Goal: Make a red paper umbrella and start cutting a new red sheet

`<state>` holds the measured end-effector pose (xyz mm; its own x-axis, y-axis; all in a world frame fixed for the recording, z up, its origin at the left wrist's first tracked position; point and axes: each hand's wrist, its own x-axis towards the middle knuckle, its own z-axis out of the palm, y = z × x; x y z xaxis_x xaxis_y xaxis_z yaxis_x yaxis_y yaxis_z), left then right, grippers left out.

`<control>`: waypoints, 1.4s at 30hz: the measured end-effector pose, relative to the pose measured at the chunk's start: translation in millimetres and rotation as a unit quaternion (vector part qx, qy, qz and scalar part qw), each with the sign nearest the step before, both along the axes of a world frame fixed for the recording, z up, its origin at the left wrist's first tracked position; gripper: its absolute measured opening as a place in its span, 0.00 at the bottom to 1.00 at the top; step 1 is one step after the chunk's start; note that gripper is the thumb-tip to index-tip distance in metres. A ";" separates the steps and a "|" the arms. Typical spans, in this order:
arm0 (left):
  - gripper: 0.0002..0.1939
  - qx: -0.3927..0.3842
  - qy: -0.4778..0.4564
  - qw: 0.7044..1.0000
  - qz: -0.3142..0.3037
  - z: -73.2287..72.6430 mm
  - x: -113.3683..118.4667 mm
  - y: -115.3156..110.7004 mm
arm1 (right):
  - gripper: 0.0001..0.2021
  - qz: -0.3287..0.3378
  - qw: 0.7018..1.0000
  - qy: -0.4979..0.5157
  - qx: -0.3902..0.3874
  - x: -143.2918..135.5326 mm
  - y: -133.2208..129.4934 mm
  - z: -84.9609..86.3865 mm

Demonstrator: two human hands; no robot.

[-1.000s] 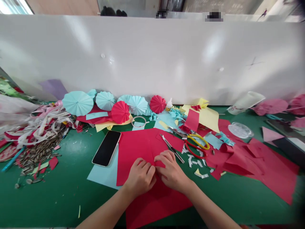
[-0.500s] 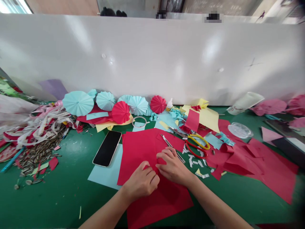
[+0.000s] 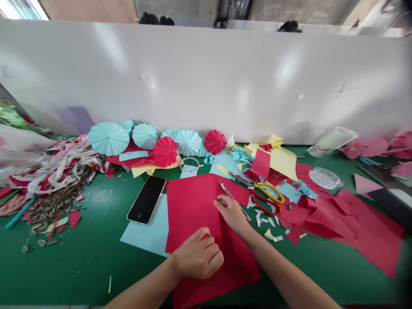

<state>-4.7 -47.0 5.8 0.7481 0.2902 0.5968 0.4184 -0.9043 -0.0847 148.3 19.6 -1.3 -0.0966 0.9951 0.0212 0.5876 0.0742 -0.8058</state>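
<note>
A sheet of red paper (image 3: 191, 210) lies in front of me, overlapping a second red sheet (image 3: 236, 262) below it. My left hand (image 3: 201, 254) is closed at the upper sheet's lower right corner, thumb and curled fingers pressed together there. Further up the same sheet's right edge, my right hand (image 3: 232, 213) pinches the paper between thumb and fingertips. Just beyond the right hand lies a slim metal craft knife or similar tool (image 3: 228, 192), partly covered by it. To the right rest scissors (image 3: 268, 197) with yellow and red handles.
A phone (image 3: 147, 200) lies on light blue paper (image 3: 146, 237) at the left. Pleated paper rosettes (image 3: 108, 138) line the white partition (image 3: 206, 86). A tape ring (image 3: 189, 165), white paper scraps (image 3: 264, 219), red offcuts (image 3: 341, 214) and a ribbon pile (image 3: 61, 165) cover the green table (image 3: 80, 274).
The upper red sheet's right edge has shifted rightward over the lower sheet. My left hand has moved right and toward me; my right hand has moved slightly right along with the edge.
</note>
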 end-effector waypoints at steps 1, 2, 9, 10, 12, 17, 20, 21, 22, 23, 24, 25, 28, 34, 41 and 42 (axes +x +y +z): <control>0.10 0.000 0.008 1.000 -0.014 -0.6 2.5 -2.0 | 0.13 -0.011 1.000 0.005 0.000 0.6 6.0 -1.2; 0.09 -0.001 0.017 0.999 -0.027 -1.5 4.8 -3.7 | 0.14 -0.021 1.000 0.010 0.003 1.1 12.0 -2.0; 0.05 -0.099 -0.003 0.995 -0.015 10.5 2.1 15.5 | 0.15 -0.023 0.999 0.022 0.037 -2.0 42.9 20.3; 0.05 -0.101 -0.042 0.993 0.040 18.0 -0.7 23.6 | 0.15 -0.008 0.999 0.021 0.041 -2.7 44.4 29.2; 0.13 -0.105 -0.105 0.977 0.156 36.4 -5.6 41.8 | 0.13 0.032 0.998 0.012 0.053 -4.0 44.6 50.1; 0.11 -0.169 -0.155 0.931 0.285 78.4 -5.5 79.2 | 0.10 0.116 0.988 -0.038 0.100 -7.5 34.0 95.0; 0.07 -0.208 -0.125 0.928 0.282 89.0 -1.4 86.2 | 0.11 0.135 0.981 -0.072 0.117 -8.6 26.3 105.2; 0.08 -0.207 -0.109 0.932 0.276 90.8 -0.9 86.3 | 0.11 0.133 0.980 -0.080 0.121 -8.6 24.0 106.8; 0.08 -0.203 -0.090 0.938 0.266 92.3 -1.1 85.7 | 0.11 0.133 0.979 -0.088 0.123 -8.3 21.8 108.1; 0.08 -0.198 -0.069 0.945 0.251 93.6 -2.0 84.6 | 0.11 0.136 0.978 -0.096 0.127 -7.8 19.8 109.5; 0.09 -0.194 -0.048 0.952 0.234 95.0 -3.2 83.4 | 0.11 0.143 0.976 -0.104 0.130 -7.3 18.0 111.0; 0.11 -0.193 -0.032 0.956 0.219 96.5 -4.7 82.2 | 0.12 0.154 0.972 -0.113 0.136 -6.7 16.5 112.8; 0.12 -0.193 -0.014 0.960 0.200 100.9 -8.2 79.9 | 0.12 0.181 0.963 -0.124 0.157 -5.4 14.1 118.0; 0.11 -0.169 -0.072 0.960 0.213 101.2 -11.0 87.0 | 0.11 0.165 0.974 -0.085 0.128 -4.9 17.7 116.1; 0.10 -0.099 -0.181 0.907 0.368 84.8 -38.5 115.8 | 0.10 0.185 0.980 -0.056 0.047 -5.7 21.2 100.8; 0.10 -0.105 -0.179 0.898 0.387 82.0 -43.0 119.8 | 0.10 0.190 0.980 -0.052 0.031 -5.9 21.3 97.0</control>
<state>-47.7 72.8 87.8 0.0436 0.7750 0.6305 0.8953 -0.3103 0.3196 142.4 40.9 95.7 -0.4639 0.8845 0.0501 0.5871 0.3492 -0.7303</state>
